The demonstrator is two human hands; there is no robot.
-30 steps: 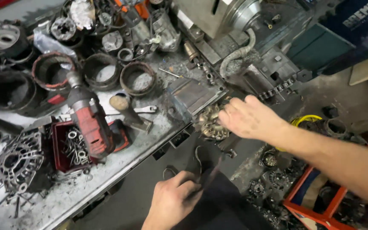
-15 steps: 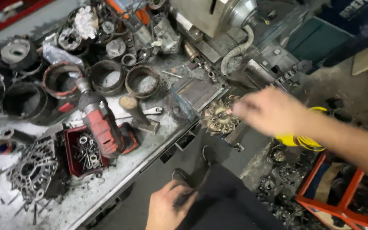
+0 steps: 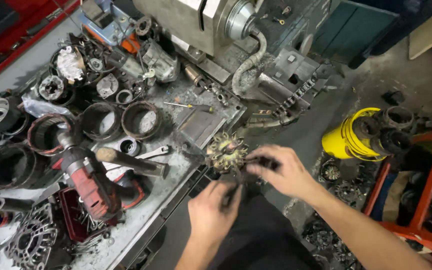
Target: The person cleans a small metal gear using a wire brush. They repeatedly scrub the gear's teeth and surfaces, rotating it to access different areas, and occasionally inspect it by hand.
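2 hands meet at a rotor (image 3: 226, 152) on the bench (image 3: 186, 172) corner.

Right hand (image 3: 281, 172) sits just right of the rotor, fingers curled around a dark part that touches its edge; blur hides the exact grip. Left hand (image 3: 213, 212) is below the rotor, fingers bent up toward the same dark part; I cannot tell if it grips. Left of the rotor lie a hammer (image 3: 131, 162), a wrench (image 3: 153, 152) and a red drill (image 3: 93, 185). Above-left of it stand 2 rusty rings (image 3: 121, 120). Well right of it stands a yellow bucket (image 3: 346, 137).
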